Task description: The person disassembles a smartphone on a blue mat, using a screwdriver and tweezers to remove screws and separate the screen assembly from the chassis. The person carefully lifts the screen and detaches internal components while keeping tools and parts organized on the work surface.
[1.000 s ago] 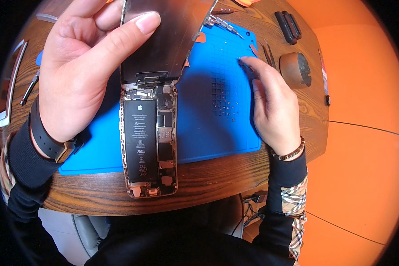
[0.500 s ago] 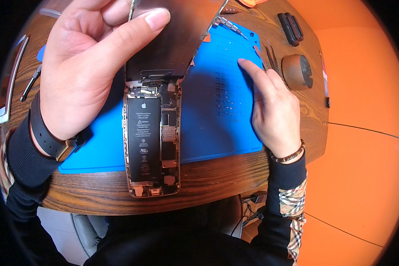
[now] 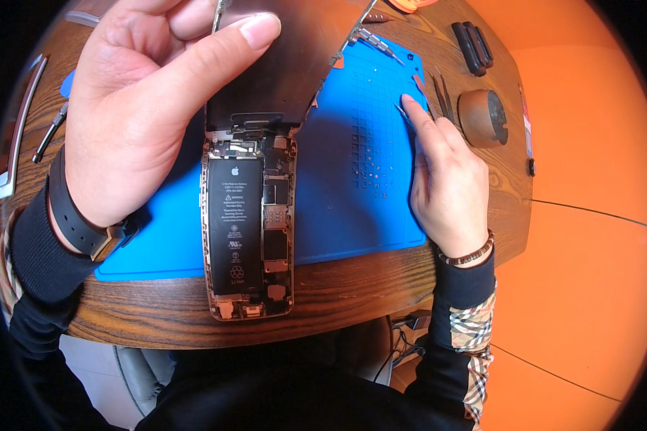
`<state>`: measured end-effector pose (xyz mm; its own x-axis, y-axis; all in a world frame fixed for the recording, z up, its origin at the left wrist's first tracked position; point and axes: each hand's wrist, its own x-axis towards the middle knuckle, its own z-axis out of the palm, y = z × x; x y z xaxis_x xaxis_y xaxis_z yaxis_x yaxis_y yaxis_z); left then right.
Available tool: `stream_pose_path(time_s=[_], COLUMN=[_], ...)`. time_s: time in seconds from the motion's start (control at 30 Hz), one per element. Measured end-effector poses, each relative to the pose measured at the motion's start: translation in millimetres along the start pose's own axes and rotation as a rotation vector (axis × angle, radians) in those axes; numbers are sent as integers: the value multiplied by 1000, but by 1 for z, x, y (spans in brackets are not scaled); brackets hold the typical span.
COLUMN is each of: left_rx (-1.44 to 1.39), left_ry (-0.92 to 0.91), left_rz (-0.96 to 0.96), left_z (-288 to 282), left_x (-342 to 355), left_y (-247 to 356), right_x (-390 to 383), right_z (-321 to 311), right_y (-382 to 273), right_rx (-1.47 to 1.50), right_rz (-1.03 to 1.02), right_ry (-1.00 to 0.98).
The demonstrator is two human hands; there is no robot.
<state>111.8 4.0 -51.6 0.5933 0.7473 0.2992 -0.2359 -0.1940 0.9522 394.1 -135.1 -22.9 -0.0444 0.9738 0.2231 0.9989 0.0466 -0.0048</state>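
While the left hand [image 3: 136, 108] clamps the seemingly fragile, best edge-held screen [image 3: 266, 86], whether the right hand [image 3: 447, 169], toward the table's [image 3: 509, 197] right edge, grips is unclear.

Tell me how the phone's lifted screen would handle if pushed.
The lifted screen looks thin and flat: probably stiff, yet fragile. Meeting the phone body at one end only, it would likely swing there. Its glossy surface may be slippery.

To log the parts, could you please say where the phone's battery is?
In the head view, left of centre, the battery sits in the phone body, beside the circuit board and below the raised screen.
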Motion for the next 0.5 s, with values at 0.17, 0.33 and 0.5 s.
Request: stream_pose_path(time_s=[0.17, 0.33, 0.5], left_rx=[-51, -299, -350], left_ry=[-8, 4, 20], left_rz=[7, 20, 19], left_z=[1, 19, 20], left_x=[6, 14, 7], left_y=[2, 8, 19], right_x=[-3, -5, 5], right_z=[3, -3, -30], right_y=[11, 12, -11], right_rx=[27, 774, 1237], right_rz=[-35, 227, 124], right_ry=[91, 506, 611])
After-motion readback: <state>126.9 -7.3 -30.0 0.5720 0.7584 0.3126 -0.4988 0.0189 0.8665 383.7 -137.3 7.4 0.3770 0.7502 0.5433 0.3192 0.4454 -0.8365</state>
